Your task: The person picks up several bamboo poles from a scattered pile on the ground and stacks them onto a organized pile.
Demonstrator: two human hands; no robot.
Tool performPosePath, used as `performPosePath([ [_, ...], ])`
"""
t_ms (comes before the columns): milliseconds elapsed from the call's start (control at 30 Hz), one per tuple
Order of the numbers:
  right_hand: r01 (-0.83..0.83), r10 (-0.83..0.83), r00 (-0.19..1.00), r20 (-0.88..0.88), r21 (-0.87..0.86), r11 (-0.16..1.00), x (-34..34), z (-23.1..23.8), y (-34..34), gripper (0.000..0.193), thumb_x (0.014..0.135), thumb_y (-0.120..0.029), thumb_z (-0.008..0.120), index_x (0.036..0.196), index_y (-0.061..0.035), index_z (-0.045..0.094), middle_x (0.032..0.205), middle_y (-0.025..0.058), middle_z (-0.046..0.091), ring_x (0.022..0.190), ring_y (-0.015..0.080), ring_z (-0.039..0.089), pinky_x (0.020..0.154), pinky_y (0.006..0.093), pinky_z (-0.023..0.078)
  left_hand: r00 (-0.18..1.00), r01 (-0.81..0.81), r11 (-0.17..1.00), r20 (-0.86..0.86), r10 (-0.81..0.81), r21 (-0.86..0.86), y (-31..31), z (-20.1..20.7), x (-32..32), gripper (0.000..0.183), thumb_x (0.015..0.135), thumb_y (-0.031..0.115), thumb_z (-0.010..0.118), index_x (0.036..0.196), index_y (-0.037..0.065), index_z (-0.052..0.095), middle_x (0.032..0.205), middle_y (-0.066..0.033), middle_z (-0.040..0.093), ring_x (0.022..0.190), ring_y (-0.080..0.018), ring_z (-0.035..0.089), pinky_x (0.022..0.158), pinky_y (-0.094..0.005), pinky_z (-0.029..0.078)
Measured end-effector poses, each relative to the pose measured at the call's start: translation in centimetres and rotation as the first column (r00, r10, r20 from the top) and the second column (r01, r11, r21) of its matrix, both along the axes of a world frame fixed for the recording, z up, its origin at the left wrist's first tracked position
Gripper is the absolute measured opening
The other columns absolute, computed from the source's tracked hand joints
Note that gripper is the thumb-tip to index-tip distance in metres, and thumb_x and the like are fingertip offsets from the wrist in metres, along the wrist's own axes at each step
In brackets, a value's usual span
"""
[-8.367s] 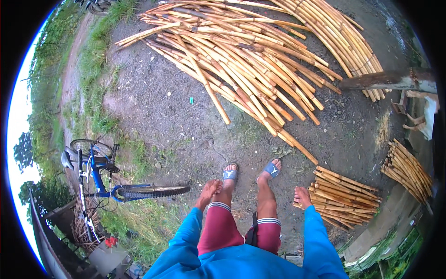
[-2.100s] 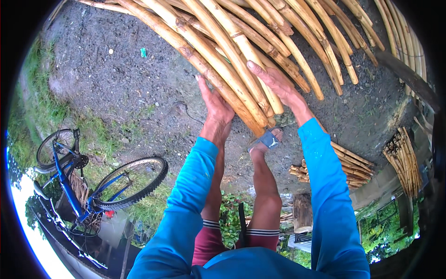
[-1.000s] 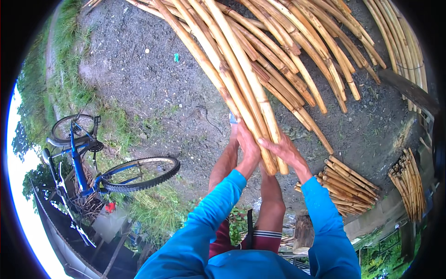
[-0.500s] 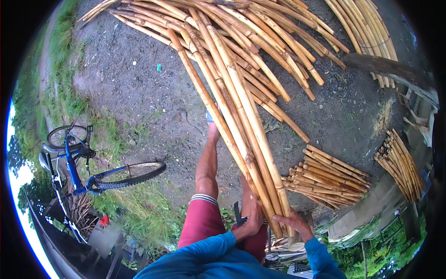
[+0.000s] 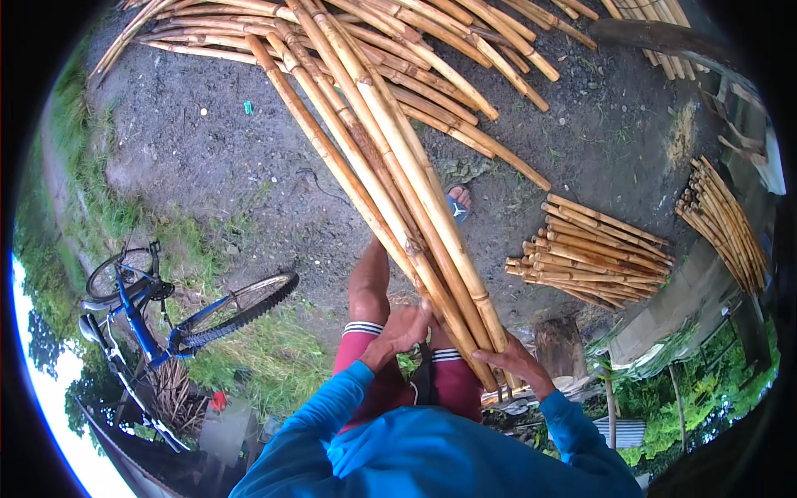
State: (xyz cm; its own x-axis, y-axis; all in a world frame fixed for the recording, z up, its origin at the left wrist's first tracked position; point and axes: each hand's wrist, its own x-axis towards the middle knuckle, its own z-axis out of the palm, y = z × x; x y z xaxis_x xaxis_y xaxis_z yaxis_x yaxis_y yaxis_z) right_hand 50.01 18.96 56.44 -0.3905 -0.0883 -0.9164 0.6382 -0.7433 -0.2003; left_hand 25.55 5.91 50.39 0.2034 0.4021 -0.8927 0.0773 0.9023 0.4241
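Observation:
Several long yellow-brown bamboo poles slant from the far pile down to my waist, side by side with their near ends together. My right hand wraps their near ends from the right, thumb across the top and fingers out of sight underneath. Along the left edge of the poles my left hand is closed against them, a little farther from the ends, its fingertips partly hidden. Under my left hand hangs a dark strap-like piece whose kind I cannot make out.
More long bamboo poles lie spread across the far ground. Short cut bamboo pieces form a stack at the right, with another stack beyond. A blue bicycle lies tilted at the left. A wood block stands near my right hand.
My left hand has moved left and away from me along the poles. The held poles have shifted slightly left. A sandalled foot now shows right of the poles as the view has shifted.

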Motion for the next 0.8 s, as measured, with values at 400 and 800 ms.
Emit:
performPosePath([
  [400,-0.131,0.013,0.955,0.297,0.382,0.915,-8.1,5.5,-10.9,0.071,0.071,-0.035,0.088,0.119,0.0001,0.049,0.108,0.0185,0.064,0.099,0.0277,0.065,0.083,0.0394,0.053,0.094,-0.835,0.332,0.480,0.872,-0.440,5.9,-7.8,-8.4,0.093,0.084,0.077,0.046,0.139,0.002,0.047,0.122,-0.0266,0.059,0.114,-0.0420,0.057,0.097,-0.0601,0.048],
  [800,-0.402,0.156,0.876,0.457,0.512,0.759,-9.7,9.4,-20.6,0.084,0.068,-0.046,0.085,0.125,-0.0024,0.043,0.113,0.0235,0.053,0.103,0.0424,0.055,0.085,0.0515,0.047,0.096,-0.757,0.293,0.344,0.934,-0.584,-1.6,-2.9,-9.1,0.048,0.098,0.042,0.045,0.106,-0.004,0.056,0.093,-0.0182,0.063,0.087,-0.0340,0.064,0.078,-0.0424,0.056],
])
